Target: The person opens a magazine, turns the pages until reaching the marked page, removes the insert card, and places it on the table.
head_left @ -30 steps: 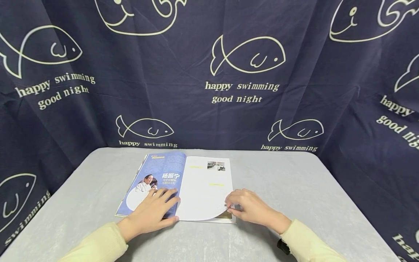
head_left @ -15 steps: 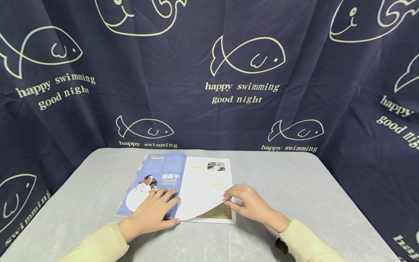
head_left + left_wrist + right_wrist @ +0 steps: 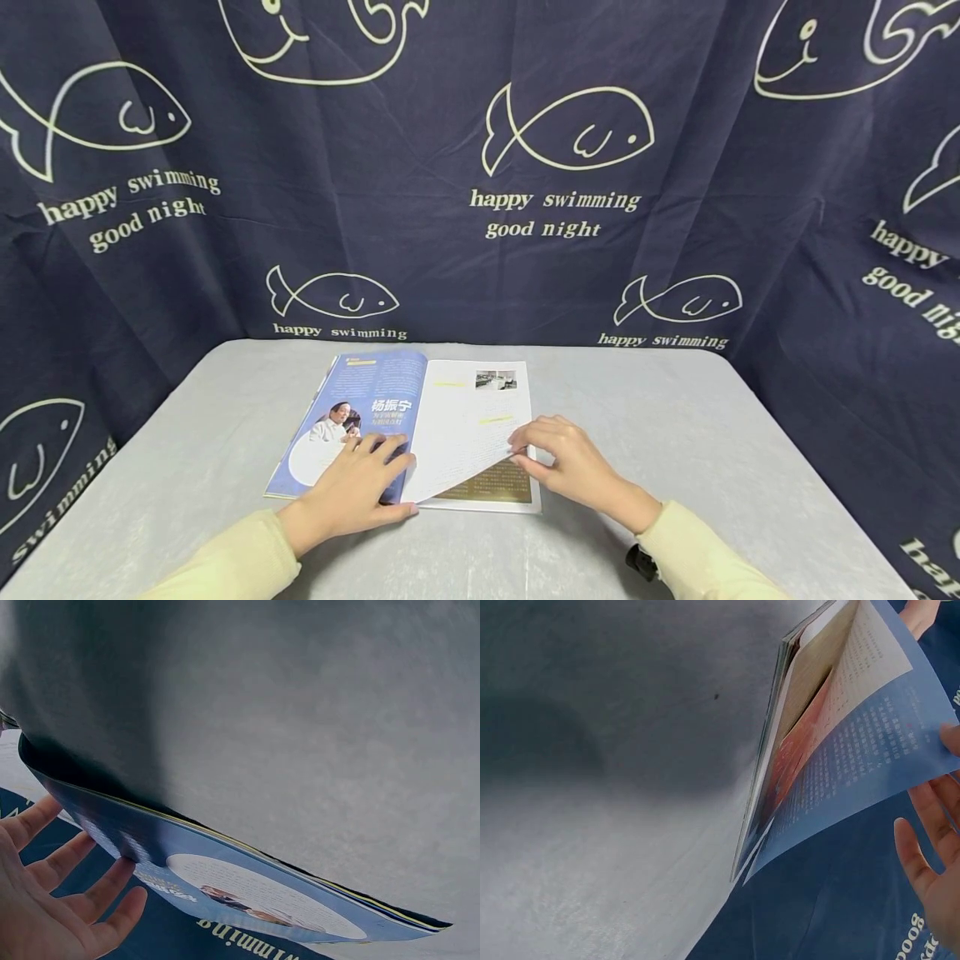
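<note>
An open magazine (image 3: 378, 379) lies on the table, its left page blue with a photo of a person in white. My left hand (image 3: 352, 487) rests on that blue page with fingers spread, thumb by the lower end of the spine. At the right side, my right hand (image 3: 573, 462) pinches the lower corner of the white right-hand page (image 3: 461, 433), which curls up off the stack. Beneath it a brown printed page (image 3: 487, 485) shows. The right wrist view has the thumb on the raised page (image 3: 855, 750), whose underside is blue-edged with printed text.
The grey table (image 3: 637, 400) spreads around the magazine. A dark blue curtain (image 3: 450, 275) with fish drawings and lettering hangs behind it and at both sides. A black band (image 3: 641, 562) sits at the right wrist.
My right hand has drawn the page corner upward and slightly left, away from the near edge, baring more of the brown page. My left hand has stayed almost in place.
</note>
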Motion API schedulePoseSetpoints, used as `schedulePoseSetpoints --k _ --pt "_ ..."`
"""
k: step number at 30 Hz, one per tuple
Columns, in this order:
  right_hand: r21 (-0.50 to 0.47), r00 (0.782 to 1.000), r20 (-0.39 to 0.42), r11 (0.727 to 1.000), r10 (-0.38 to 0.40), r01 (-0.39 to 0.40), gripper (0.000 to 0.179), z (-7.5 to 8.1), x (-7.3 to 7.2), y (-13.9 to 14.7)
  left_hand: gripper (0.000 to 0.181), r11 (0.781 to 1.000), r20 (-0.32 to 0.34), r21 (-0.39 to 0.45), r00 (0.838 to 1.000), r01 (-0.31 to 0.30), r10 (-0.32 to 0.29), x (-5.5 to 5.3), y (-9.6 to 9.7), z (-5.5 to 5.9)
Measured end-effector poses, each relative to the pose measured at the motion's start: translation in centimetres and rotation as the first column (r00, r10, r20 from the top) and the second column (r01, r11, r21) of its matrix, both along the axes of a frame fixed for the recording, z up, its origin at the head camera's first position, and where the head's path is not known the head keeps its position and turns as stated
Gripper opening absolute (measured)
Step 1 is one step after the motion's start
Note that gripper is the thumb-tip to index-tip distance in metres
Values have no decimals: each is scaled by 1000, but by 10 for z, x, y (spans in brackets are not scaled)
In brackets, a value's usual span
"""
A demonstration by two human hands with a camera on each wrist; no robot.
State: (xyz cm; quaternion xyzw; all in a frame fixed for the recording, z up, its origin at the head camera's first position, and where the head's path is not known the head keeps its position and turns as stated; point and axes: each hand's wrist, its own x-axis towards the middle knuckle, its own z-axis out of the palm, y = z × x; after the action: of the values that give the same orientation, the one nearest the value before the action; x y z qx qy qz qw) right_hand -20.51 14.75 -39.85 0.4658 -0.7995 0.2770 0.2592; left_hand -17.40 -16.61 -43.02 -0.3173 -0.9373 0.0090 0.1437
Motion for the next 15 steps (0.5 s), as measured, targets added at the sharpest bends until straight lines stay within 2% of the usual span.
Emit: schedulePoseSetpoints --k 7,15 --pt "-12 1000 -8 1000 -4 4 14 3 1 -2 58 1000 10 0 1000 -2 2 1 0 -1" --pt "-17 1000 -3 1000 -11 10 14 4 2 -3 54 1000 -9 0 1000 4 -4 0 -1 -2"
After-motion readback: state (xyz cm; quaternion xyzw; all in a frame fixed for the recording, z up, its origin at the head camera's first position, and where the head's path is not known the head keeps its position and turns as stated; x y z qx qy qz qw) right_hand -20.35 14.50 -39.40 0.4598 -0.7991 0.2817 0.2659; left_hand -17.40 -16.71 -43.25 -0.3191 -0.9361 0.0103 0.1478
